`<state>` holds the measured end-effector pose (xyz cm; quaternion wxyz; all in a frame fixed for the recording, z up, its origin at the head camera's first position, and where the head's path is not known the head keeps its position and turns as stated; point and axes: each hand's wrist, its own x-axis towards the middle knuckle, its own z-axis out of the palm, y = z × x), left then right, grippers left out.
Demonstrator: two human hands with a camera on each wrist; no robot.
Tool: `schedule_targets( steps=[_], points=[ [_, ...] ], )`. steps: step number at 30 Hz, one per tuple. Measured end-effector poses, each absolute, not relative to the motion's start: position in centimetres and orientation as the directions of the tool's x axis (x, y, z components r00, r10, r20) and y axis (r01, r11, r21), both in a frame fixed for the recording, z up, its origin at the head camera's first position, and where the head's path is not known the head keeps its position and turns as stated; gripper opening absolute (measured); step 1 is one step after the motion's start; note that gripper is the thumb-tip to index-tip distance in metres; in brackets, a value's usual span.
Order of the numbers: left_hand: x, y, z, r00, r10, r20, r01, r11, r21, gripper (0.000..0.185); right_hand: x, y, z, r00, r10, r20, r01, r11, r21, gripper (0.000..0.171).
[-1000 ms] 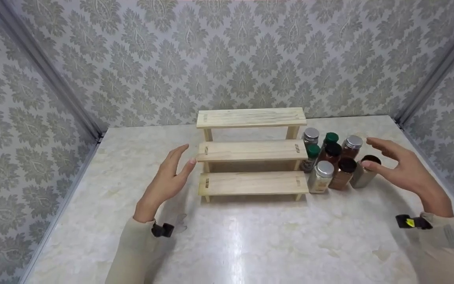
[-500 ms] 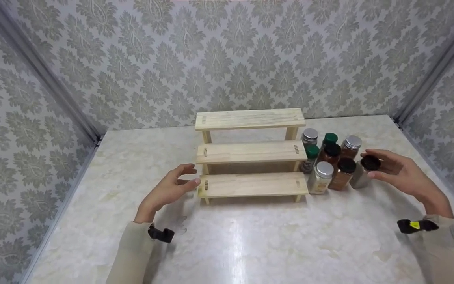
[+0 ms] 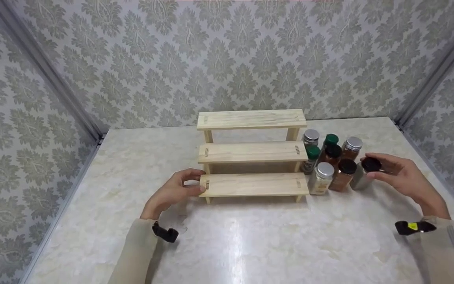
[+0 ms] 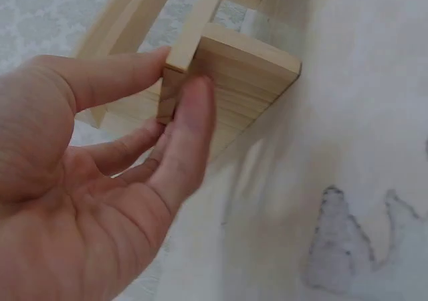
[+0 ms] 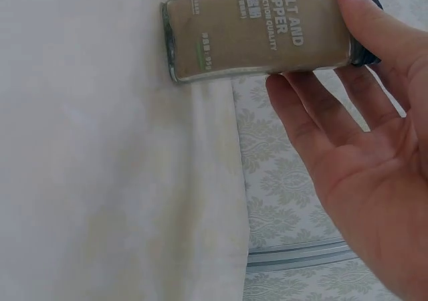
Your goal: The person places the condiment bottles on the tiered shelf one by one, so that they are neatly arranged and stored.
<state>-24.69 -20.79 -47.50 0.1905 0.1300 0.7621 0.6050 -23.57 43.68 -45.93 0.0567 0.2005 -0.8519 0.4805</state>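
A three-tier wooden shelf rack (image 3: 254,185) stands on the table. At its left side my left hand (image 3: 170,194) pinches the end of the lowest board; the left wrist view shows thumb and fingers on either side of that board end (image 4: 175,80). On the right, my right hand (image 3: 407,179) grips a glass spice jar (image 3: 360,180) with a black cap, thumb and fingers on opposite sides near the top. Its label reads "salt and pepper" on the jar (image 5: 261,30) in the right wrist view. The jar stands upright, apparently on the table.
Several other spice jars cluster between the rack and my right hand, among them a silver-capped jar (image 3: 321,179), a black-capped jar (image 3: 343,177) and a green-capped jar (image 3: 311,157). Patterned wall panels (image 3: 242,59) enclose the pale marbled table (image 3: 250,240) behind and at the sides.
My left hand has come down and right, from beside the rack onto the end of its lowest board. My right hand has lowered and closed round the salt and pepper jar.
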Motion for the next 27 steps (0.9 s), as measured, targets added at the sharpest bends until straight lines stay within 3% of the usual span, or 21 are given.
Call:
schedule_targets(
  steps=[12,27],
  points=[
    [-25.4,-20.9,-49.0,-0.912,0.354,-0.208,-0.153,0.176,0.972,0.064,-22.8,42.9,-43.6,-0.941,-0.143,0.307,-0.334,0.542,-0.772,0.054],
    [-24.4,-20.1,-48.3,-0.946,0.240,-0.217,-0.164,0.221,0.961,0.054,-22.8,38.9,-35.7,-0.932,-0.011,0.361,-0.267,0.694,-0.669,0.056]
  ],
)
